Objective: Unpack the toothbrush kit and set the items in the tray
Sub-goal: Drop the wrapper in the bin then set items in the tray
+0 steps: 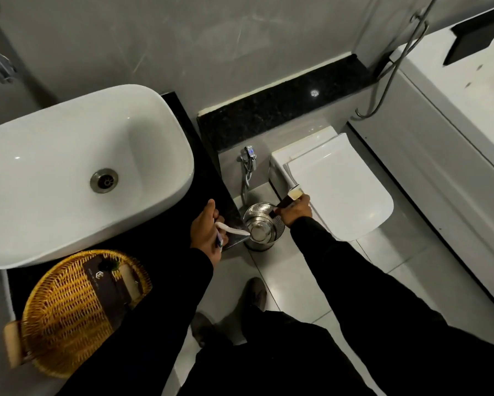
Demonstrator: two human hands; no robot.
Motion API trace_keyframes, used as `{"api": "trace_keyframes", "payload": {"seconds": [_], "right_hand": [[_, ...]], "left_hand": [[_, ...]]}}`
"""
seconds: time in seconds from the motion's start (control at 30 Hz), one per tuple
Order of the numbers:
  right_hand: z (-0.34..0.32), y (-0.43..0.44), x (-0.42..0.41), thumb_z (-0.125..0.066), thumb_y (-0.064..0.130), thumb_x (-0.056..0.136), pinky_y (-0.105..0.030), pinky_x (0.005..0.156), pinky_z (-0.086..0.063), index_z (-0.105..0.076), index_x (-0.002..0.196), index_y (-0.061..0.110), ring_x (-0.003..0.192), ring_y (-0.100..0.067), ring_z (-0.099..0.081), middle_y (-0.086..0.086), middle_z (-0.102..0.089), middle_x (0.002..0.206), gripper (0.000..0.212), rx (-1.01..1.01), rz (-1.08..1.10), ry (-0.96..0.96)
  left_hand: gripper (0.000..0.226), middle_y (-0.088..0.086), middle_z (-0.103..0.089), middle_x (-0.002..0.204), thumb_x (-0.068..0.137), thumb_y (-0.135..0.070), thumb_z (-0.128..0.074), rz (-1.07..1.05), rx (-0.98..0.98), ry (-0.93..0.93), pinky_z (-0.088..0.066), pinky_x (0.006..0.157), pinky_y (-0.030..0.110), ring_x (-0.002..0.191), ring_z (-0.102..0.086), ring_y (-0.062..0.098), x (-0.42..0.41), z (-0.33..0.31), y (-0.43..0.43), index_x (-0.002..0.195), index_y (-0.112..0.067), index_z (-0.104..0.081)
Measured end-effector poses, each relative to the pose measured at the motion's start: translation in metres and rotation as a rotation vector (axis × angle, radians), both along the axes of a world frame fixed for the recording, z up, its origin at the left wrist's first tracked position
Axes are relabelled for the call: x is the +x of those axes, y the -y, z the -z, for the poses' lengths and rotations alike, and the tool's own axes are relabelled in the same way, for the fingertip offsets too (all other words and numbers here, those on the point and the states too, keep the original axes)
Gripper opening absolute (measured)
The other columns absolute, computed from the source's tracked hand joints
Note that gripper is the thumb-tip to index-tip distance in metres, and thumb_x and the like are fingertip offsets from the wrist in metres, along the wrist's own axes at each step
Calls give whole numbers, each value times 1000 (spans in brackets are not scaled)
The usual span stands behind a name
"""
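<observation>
Fingers of the right hand (296, 210) clamp the empty kit box (286, 199) over the bin (258, 226); drop it squarely inside, while the left hand (207, 227) grips the toothbrush (232, 230) for the tray (68, 304).

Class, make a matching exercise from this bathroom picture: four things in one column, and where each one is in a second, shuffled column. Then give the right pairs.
Things:
1. toothbrush
2. box
3. tray
4. bin

Places:
A. on the floor between counter and toilet
B. in the left hand
C. on the black counter, in front of the sink
D. in the right hand, above the bin

Pairs: 1-B, 2-D, 3-C, 4-A
</observation>
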State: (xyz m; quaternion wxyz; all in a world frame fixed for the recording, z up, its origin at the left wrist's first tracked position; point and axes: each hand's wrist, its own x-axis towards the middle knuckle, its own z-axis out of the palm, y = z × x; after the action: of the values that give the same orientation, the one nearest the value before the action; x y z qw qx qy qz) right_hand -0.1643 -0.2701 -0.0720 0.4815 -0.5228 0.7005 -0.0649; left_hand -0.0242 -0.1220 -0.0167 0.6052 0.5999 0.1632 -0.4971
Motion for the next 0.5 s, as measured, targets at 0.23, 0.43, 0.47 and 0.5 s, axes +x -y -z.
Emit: {"api": "trace_keyframes", "payload": {"seconds": [0.23,0.43,0.47,0.5], "right_hand": [[13,19,-17,-74,24,66,-41,93,-56,-54,107,29,93,-32,-71,-10,-74,102,46,37,108,171],[-91,-46,11,-68,17,93,-28,53,-55,-65,91,4,57,-24,-61,-11,-65,72,13,82,-165,611],[-111,-62,16,-67,29,94,-27,51,-55,-65,93,3,56,-23,-62,-11,-66,72,26,166,-317,594],[-123,-74,21,-66,42,92,-28,54,-58,-68,94,4,57,-23,-66,-10,-70,74,38,245,-477,528]], "left_hand": [[46,-8,-31,40,100,-42,-50,33,-25,63,-16,31,9,26,-20,6,1,-12,-2,62,-20,-36],[47,0,-30,56,100,-43,-50,107,-11,153,-23,31,14,37,-27,9,-10,-23,-20,61,-19,-37],[44,1,-33,58,100,-39,-51,79,-16,180,-28,32,14,41,-32,10,-12,-28,-25,63,-18,-40],[41,2,-37,58,101,-36,-52,51,-32,197,-34,34,14,42,-37,11,-14,-33,-30,65,-17,-43]]}}
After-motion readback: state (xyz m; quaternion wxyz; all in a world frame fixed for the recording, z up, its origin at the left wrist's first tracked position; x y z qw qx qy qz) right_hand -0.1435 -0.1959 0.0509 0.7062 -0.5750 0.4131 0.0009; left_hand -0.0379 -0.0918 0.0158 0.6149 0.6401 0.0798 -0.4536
